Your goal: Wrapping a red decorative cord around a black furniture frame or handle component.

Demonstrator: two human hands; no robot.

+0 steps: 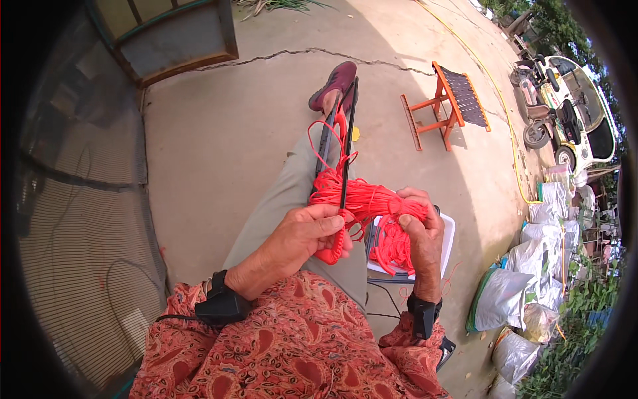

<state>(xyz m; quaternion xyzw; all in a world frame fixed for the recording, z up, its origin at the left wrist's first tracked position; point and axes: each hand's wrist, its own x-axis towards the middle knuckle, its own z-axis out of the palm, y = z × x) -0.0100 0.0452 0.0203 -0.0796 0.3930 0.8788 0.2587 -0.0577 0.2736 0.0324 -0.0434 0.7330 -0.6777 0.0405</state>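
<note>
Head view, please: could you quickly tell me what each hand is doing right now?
Left hand: closed, pinching the red cord beside the dark frame.
Right hand: closed around the red cord bundle.

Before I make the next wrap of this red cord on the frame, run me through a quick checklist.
1. Left hand pinching the cord at the black frame: ok.
2. Right hand gripping the red cord bundle: ok.
3. Frame braced along the leg toward the shoe: ok.
4. Loose loops free of knots: cannot tell.
5. Spare cord resting in the white tray: ok.
</note>
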